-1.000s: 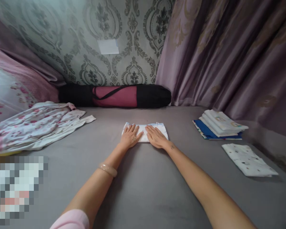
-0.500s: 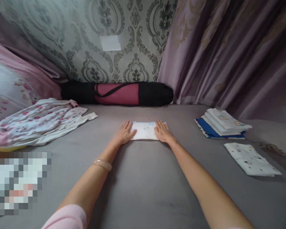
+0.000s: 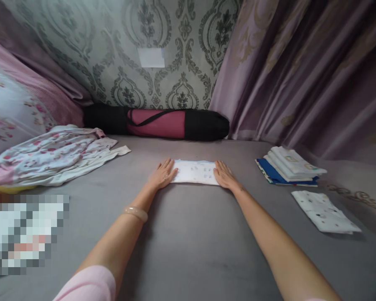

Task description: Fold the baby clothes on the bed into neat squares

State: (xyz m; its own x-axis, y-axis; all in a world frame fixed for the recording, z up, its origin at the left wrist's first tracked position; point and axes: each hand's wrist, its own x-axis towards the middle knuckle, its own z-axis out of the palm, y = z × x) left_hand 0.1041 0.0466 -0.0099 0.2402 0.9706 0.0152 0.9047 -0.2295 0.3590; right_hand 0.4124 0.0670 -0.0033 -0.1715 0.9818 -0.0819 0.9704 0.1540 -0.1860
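The left hand (image 3: 161,175) and right hand (image 3: 226,176) lay spread at opposite ends of the folded cloth (image 3: 196,172), its flat middle uncovered.

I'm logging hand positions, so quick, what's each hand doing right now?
Left hand: open, flat on the left end of the folded white cloth.
Right hand: open, on its right end.

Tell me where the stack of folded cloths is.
In the head view, the stack sits on the gray sheet, right of the right hand, just beyond the spotted cloth.
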